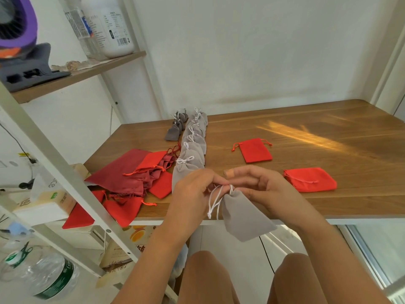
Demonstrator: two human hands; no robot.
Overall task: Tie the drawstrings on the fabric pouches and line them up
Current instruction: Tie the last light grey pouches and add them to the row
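Grey pouch [245, 216] mouth hidden by hands [192, 191] [266, 186]

The one head-worn camera is looking forward and down at the wooden table [317, 128], sitting close above its near edge and facing the wall [263, 51] behind it.

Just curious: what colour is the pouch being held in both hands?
The pouch is light grey, with white strings; seen in the head view.

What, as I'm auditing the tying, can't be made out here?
Head view only:
- Mouth of grey pouch: fingers of left hand and right hand cover it, knot state unclear.
- Far end of row: pouches overlap, too small to count.
- Part of red pile: behind shelf post.
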